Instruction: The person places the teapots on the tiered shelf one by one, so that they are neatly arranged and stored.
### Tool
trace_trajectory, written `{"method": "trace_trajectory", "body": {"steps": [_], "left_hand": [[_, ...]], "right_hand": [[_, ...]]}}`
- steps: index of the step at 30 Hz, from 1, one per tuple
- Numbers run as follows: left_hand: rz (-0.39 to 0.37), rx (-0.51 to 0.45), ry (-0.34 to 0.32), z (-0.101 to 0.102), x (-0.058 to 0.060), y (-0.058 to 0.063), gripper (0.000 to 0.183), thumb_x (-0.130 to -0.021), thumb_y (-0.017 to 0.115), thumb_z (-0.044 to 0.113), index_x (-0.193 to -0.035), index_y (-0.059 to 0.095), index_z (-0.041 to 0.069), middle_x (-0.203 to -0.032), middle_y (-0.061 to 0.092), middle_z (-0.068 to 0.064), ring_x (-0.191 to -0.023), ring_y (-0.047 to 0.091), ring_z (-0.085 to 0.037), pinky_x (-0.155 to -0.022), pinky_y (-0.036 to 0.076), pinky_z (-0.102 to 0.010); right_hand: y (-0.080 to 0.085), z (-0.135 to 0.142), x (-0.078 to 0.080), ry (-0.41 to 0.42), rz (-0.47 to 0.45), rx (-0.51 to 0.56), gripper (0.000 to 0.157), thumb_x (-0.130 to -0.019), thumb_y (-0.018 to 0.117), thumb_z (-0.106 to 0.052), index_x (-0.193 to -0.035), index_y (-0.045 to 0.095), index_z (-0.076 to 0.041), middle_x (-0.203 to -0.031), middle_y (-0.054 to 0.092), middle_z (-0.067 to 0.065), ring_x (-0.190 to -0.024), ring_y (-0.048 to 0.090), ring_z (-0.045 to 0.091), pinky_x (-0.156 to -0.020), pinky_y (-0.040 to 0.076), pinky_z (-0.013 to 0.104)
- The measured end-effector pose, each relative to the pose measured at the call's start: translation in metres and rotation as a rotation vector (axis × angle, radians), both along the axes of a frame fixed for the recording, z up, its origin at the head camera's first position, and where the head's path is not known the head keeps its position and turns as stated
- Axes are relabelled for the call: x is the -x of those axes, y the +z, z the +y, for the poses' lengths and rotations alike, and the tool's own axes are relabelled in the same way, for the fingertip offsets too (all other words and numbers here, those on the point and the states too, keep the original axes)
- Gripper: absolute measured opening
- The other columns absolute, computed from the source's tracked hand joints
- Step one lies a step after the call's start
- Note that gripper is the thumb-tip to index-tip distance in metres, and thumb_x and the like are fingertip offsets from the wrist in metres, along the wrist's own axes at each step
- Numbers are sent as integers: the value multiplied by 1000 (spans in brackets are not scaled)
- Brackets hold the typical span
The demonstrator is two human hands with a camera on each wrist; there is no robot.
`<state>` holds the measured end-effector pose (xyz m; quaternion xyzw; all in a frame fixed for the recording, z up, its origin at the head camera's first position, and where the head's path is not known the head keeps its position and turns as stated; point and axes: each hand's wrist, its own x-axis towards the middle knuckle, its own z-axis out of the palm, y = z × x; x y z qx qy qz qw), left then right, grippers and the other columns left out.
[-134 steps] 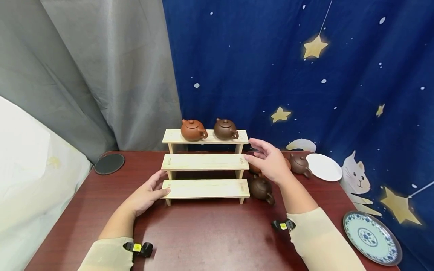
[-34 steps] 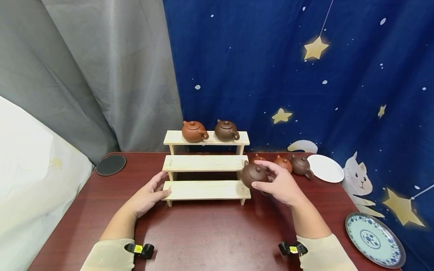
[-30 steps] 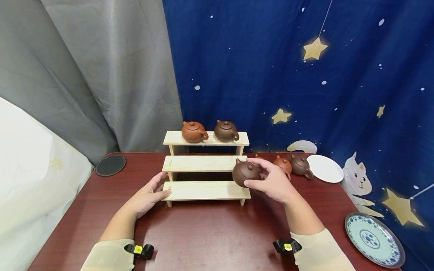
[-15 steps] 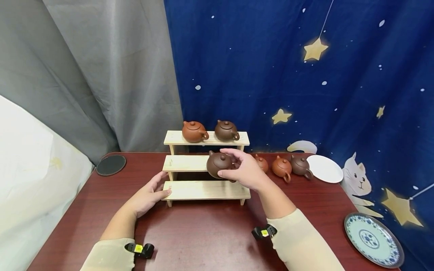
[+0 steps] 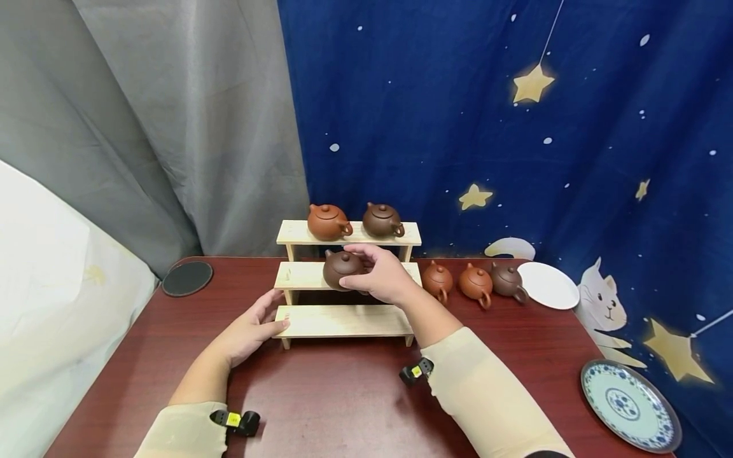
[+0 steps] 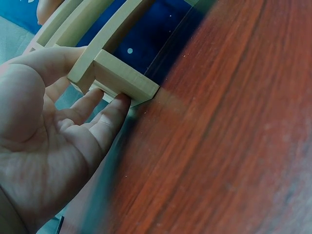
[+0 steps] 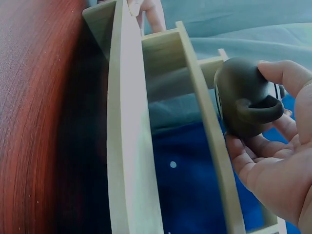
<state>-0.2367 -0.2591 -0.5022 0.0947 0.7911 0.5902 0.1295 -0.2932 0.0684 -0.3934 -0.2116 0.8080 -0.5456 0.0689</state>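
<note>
My right hand (image 5: 385, 276) holds a dark brown clay teapot (image 5: 338, 270) by its body, thumb in front and fingers behind. The pot is close over the middle board of a three-step wooden display stand (image 5: 343, 320), left of its centre. In the right wrist view the handle of the teapot (image 7: 239, 90) faces my palm. My left hand (image 5: 247, 331) grips the left end of the lowest step; in the left wrist view its thumb lies on the board and its fingertips (image 6: 122, 101) touch the leg. A reddish teapot (image 5: 326, 224) and a dark brown teapot (image 5: 380, 222) stand on the top board.
Right of the stand, two reddish teapots (image 5: 438, 280) and a dark teapot (image 5: 505, 281) stand on the red-brown table (image 5: 321, 407). Beyond them lies a white plate (image 5: 550, 286). A blue-patterned plate (image 5: 630, 407) is at the right edge, a black round coaster (image 5: 187, 278) at far left.
My right hand has picked up the dark teapot from the table beside the stand and carried it left, over the middle board. My left hand stays on the lowest step.
</note>
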Motion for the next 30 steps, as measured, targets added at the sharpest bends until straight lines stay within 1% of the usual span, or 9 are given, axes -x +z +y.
{"method": "trace_trajectory", "body": {"steps": [3,7,12,17,23,30], "left_hand": [[9,-4,-1,0,0,-1,95,-103,74,26,-172,11,8,-179,16,-21,-165,18,-46,-100,41,-6],[16,-24,-5,0,1,-2,95,-103,74,24,-172,11,7,-179,16,-22,-165,17,-47,-100,42,-6],[14,-39,-8,0,1,-2,94,-103,73,22,-172,11,6,-178,16,-23,-165,17,-48,-99,43,-7],[17,-23,-5,0,1,-1,94,-103,73,23,-172,10,6,-179,15,-23,-165,16,-48,-99,41,-6],[13,-18,-5,0,1,-2,95,-103,73,25,-172,10,6,-179,15,-23,-165,16,-48,-99,41,-6],[15,-21,-7,-1,1,-2,95,-103,73,25,-172,11,6,-179,15,-22,-165,17,-48,-99,41,-5]], "right_hand": [[-1,-6,3,3,21,-27,69,-83,92,-21,-146,65,-15,-136,73,5,-120,69,18,-101,56,34],[-2,-14,4,4,38,-55,68,-86,90,-23,-148,63,-16,-144,68,3,-121,69,18,-104,55,36],[0,-22,5,28,28,-52,69,-88,88,-20,-151,61,-15,-150,64,4,-126,67,19,-109,53,37],[1,-27,5,31,24,-44,70,-89,87,-19,-153,58,-12,-151,63,6,-128,66,21,-111,53,38],[-2,-26,5,44,21,-16,70,-92,85,-19,-155,56,-12,-154,61,6,-134,64,23,-114,51,40],[-4,-15,-1,20,6,21,63,-93,84,-19,-151,59,-18,-151,63,4,-138,64,26,-113,54,42]]}}
